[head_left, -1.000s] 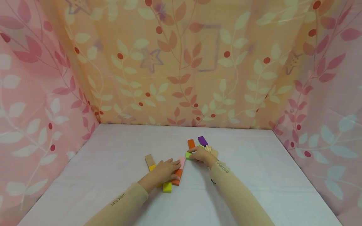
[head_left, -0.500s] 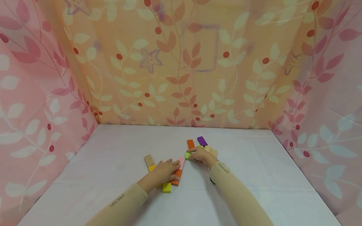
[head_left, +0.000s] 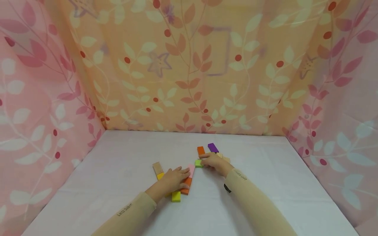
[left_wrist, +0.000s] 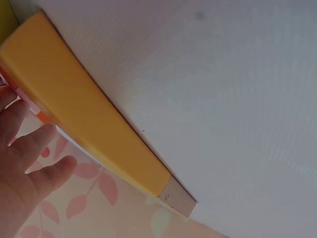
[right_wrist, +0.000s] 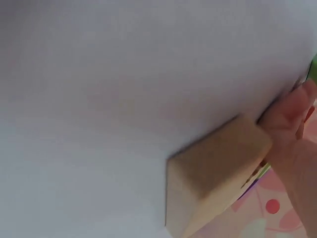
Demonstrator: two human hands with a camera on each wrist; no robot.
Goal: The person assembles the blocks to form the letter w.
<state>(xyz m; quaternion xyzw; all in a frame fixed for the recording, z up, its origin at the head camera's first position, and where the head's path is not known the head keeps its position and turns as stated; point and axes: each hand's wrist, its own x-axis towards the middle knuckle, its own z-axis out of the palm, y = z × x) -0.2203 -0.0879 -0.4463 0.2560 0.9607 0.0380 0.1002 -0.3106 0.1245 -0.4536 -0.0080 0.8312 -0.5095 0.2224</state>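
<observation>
A: Left hand [head_left: 172, 179]?
B: Fingers flat, grip released, resting on the flat orange wooden block [head_left: 186, 185] and pink wooden block [head_left: 190, 169], mid-desk [head_left: 118, 164].
A: Right hand [head_left: 215, 161]?
B: Fingertips pinch the small lime-green wooden block [head_left: 198, 163], just beyond the pink one.

We see a small cluster of blocks [head_left: 189, 175] near the middle of the worktop [head_left: 265, 196], well clear of its edges. Our left hand [head_left: 171, 179] rests on the nearer blocks, one block [head_left: 157, 168] lying just left of it and another [head_left: 176, 196] poking out toward the near edge. Our right hand [head_left: 215, 161] sits to the right and farther back, touching a block [head_left: 199, 163]; two more blocks [head_left: 206, 149] lie just behind it.
</observation>
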